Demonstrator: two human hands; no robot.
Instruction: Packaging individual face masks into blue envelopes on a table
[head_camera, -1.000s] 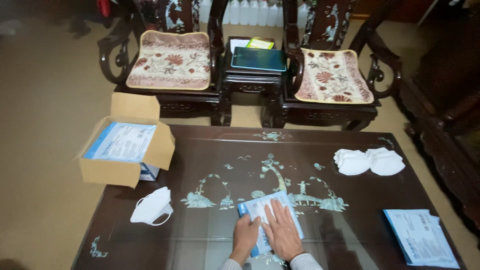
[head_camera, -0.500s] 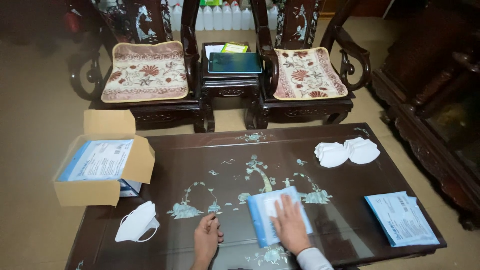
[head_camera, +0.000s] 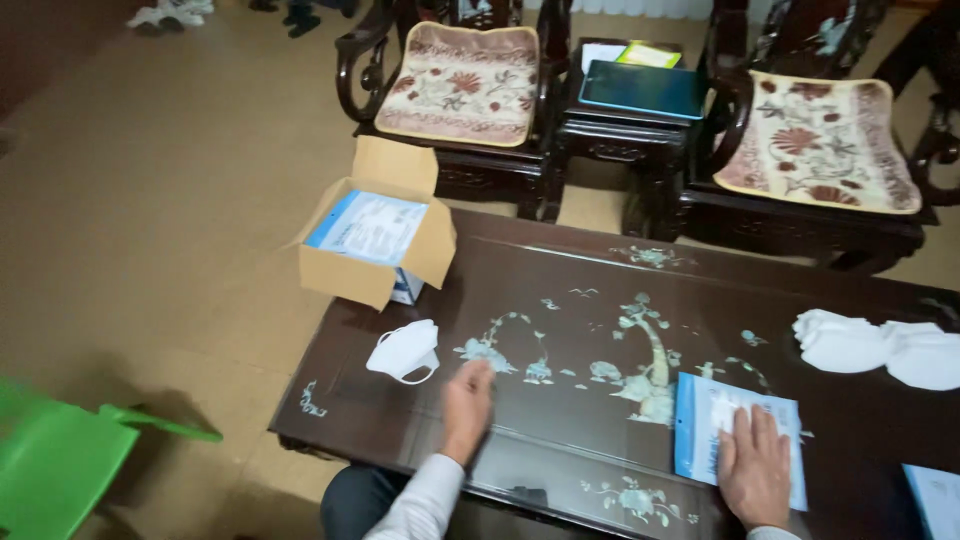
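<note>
Two bare hands work over a dark lacquered table (head_camera: 560, 270) inlaid with pale tree and bird figures. The right hand (head_camera: 755, 478) lies flat, fingers spread, pressed down on a blue-and-white flat packet (head_camera: 715, 420) that rests near the table's near edge, toward its right end; the hand covers the packet's lower right part. The left hand (head_camera: 466, 408) reaches out over the near-left part of the table, fingers loosely extended and holding nothing; whether it touches the surface cannot be told through the blur. Just beyond it toward the near-left corner lies a white folded face mask (head_camera: 404, 351) with its ear loop showing, close to the fingertips but apart from them. Behind the mask, on the far-left corner, an open cardboard box (head_camera: 372, 262) overhangs the table's edge, with a white-and-blue packet (head_camera: 367, 226) lying across its top. Near the right end sits a small heap of white masks (head_camera: 880, 347), well apart from both hands. At the near-right corner, the edge of another pale blue packet (head_camera: 938, 498) shows, cut off by the picture border. Past the far edge stand two carved dark chairs with floral cushions (head_camera: 458, 82), and between them is a small side table carrying a dark teal flat item (head_camera: 640, 88). A green plastic seat (head_camera: 60, 460) stands on the floor off the table's left end.
</note>
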